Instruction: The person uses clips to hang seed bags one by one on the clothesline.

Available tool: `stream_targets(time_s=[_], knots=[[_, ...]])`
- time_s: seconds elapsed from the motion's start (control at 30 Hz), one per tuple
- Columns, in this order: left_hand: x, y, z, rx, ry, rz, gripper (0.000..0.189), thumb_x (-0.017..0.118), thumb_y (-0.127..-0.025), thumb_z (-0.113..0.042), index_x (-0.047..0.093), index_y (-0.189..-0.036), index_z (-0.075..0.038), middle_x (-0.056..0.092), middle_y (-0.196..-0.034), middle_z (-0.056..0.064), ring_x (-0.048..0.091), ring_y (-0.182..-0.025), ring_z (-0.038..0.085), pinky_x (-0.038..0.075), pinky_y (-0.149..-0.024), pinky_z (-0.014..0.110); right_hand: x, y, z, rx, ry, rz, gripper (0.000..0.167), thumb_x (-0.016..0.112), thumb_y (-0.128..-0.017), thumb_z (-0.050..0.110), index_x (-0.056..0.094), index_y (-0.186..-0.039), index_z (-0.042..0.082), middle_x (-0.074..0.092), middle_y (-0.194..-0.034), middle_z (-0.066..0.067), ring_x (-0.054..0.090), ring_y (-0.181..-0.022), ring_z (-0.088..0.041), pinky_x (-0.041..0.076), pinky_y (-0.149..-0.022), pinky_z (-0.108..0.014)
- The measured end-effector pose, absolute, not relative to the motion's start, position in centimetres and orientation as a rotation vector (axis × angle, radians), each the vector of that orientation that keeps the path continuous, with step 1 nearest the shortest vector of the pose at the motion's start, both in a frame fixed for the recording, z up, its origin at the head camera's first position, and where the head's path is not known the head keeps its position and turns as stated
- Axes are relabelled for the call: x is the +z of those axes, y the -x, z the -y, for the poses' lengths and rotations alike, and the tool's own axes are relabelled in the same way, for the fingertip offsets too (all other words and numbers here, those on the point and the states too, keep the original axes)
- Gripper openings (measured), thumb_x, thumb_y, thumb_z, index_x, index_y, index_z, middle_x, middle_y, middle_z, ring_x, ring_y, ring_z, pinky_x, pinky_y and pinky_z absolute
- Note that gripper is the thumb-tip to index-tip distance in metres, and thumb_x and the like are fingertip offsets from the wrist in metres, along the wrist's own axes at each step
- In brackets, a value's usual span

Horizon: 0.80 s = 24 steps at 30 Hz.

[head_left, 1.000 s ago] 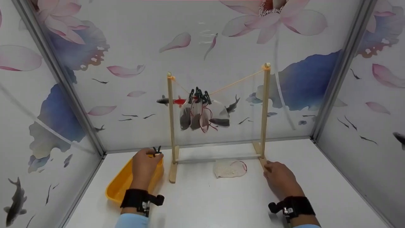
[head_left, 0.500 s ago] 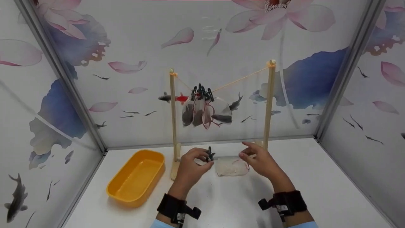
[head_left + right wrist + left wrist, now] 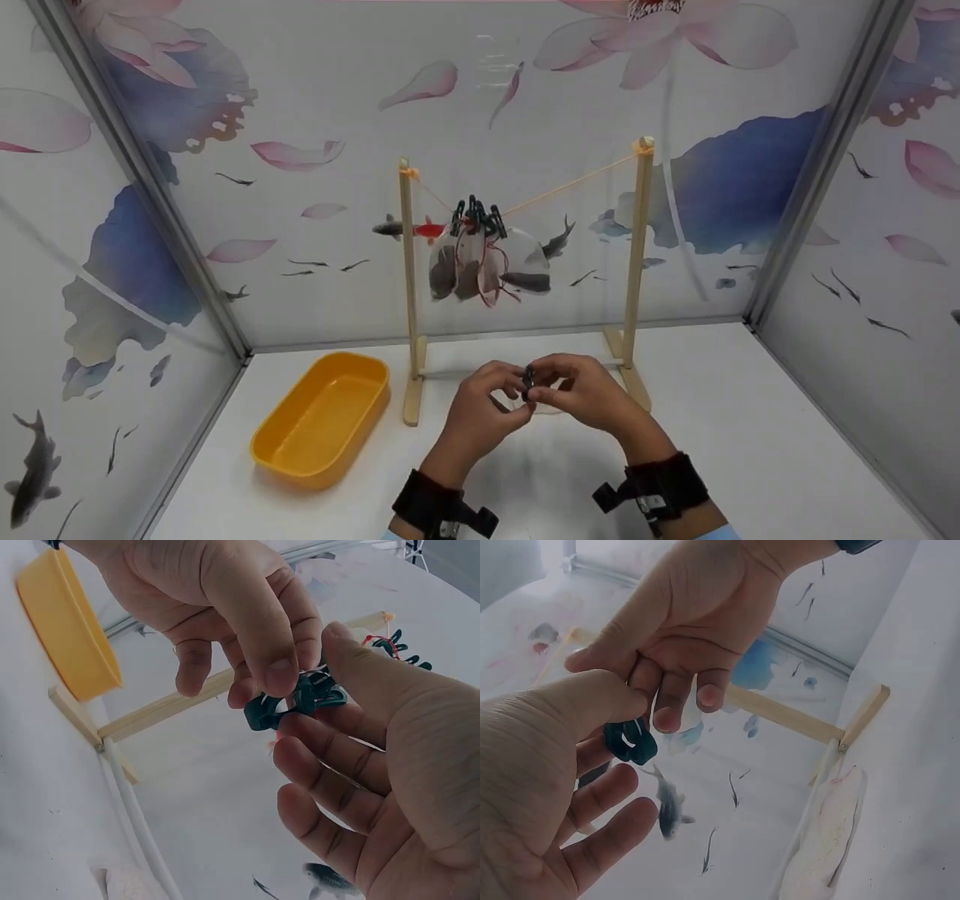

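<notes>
My left hand [image 3: 487, 405] and right hand [image 3: 585, 390] meet over the front of a wooden drying rack [image 3: 636, 247]. Between their fingertips are dark green clothespins [image 3: 307, 697], small and partly covered by the fingers. The left thumb and fingers pinch them from one side, as the left wrist view shows with a clothespin loop [image 3: 630, 742] below the thumb. From the other side the right thumb and index finger pinch them too. Behind the hands lies a flat white cloth piece with a red edge [image 3: 825, 832], mostly hidden in the head view.
An orange cord [image 3: 577, 180] sags between the rack's posts. Several dark clothespins [image 3: 476, 217] on it hold bunched white and grey pieces [image 3: 487, 270] with red trim. At the left stands a yellow plastic tub [image 3: 322, 420]. Printed panels [image 3: 315, 300] enclose the white table [image 3: 750, 435].
The left hand has moved right from the yellow tub, carrying the clothespins. The right hand has let go of the rack's foot, come inward and taken hold of the clothespins.
</notes>
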State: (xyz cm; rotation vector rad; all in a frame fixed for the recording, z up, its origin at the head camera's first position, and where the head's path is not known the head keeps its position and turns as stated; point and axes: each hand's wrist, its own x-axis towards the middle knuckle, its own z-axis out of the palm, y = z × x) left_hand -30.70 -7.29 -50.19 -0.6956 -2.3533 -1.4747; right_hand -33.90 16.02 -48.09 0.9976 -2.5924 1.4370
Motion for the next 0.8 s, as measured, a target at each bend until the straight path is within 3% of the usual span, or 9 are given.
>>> stream_targets(time_s=[0.1,0.2,0.37,0.47,0.57,0.67,0.8], knots=[[-50.0,30.6,7.3,-1.416,0.708,2.357,0.015,0.089,-0.096,-0.014,0.081,-0.099,-0.026,0.077,-0.132,-0.006,0.070,-0.100,0.007,0.066,-0.077,0.025,-47.9,33.8,-16.0,1.402,-1.015,2.579,0.038,0.081,-0.107,0.033,0.078,-0.140,0.014,0.082,-0.119,-0.004,0.077,-0.101,-0.014,0.062,-0.082,-0.032],[-50.2,30.8,7.2,-1.399,0.696,2.376,0.015,0.089,-0.098,-0.017,0.083,-0.108,-0.025,0.078,-0.133,-0.004,0.073,-0.106,0.012,0.066,-0.078,0.027,-47.9,33.8,-16.2,1.373,-1.000,2.578,0.036,0.080,-0.108,0.035,0.077,-0.138,0.016,0.081,-0.115,-0.001,0.075,-0.100,-0.012,0.061,-0.082,-0.032],[-51.7,31.4,6.6,-1.293,0.503,2.630,0.044,0.088,-0.102,-0.037,0.076,-0.141,-0.021,0.073,-0.146,0.001,0.071,-0.133,0.024,0.064,-0.104,0.044,-47.9,34.2,-16.7,1.411,-0.826,2.529,0.026,0.079,-0.108,0.031,0.077,-0.127,0.012,0.080,-0.108,-0.002,0.075,-0.100,-0.017,0.062,-0.081,-0.029],[-53.4,31.7,6.2,-1.122,0.453,2.875,0.065,0.089,-0.100,-0.041,0.067,-0.156,-0.019,0.062,-0.166,0.005,0.058,-0.155,0.030,0.053,-0.122,0.055,-48.1,34.5,-17.1,1.458,-0.709,2.469,0.020,0.079,-0.108,0.024,0.078,-0.120,0.009,0.082,-0.104,-0.005,0.076,-0.095,-0.017,0.062,-0.077,-0.027],[-55.1,31.9,6.0,-0.951,0.508,3.054,0.081,0.092,-0.098,-0.041,0.056,-0.168,-0.020,0.046,-0.181,0.003,0.041,-0.170,0.031,0.044,-0.131,0.061,-48.3,34.8,-17.4,1.502,-0.611,2.416,0.012,0.080,-0.108,0.020,0.080,-0.113,0.010,0.084,-0.100,-0.005,0.076,-0.089,-0.014,0.060,-0.076,-0.026],[-56.3,31.9,6.0,-0.839,0.530,3.154,0.087,0.090,-0.099,-0.044,0.050,-0.173,-0.023,0.039,-0.185,-0.002,0.034,-0.174,0.028,0.040,-0.134,0.063,-48.5,35.0,-17.5,1.533,-0.535,2.385,0.008,0.082,-0.107,0.020,0.083,-0.107,0.013,0.084,-0.097,-0.004,0.074,-0.087,-0.011,0.058,-0.077,-0.025],[-56.8,31.8,6.3,-0.673,0.535,3.176,0.082,0.086,-0.101,-0.047,0.052,-0.171,-0.022,0.054,-0.176,0.001,0.049,-0.165,0.029,0.046,-0.129,0.061,-48.7,35.1,-17.6,1.546,-0.498,2.369,0.007,0.082,-0.106,0.020,0.084,-0.105,0.014,0.083,-0.096,-0.004,0.073,-0.086,-0.010,0.058,-0.077,-0.025]])
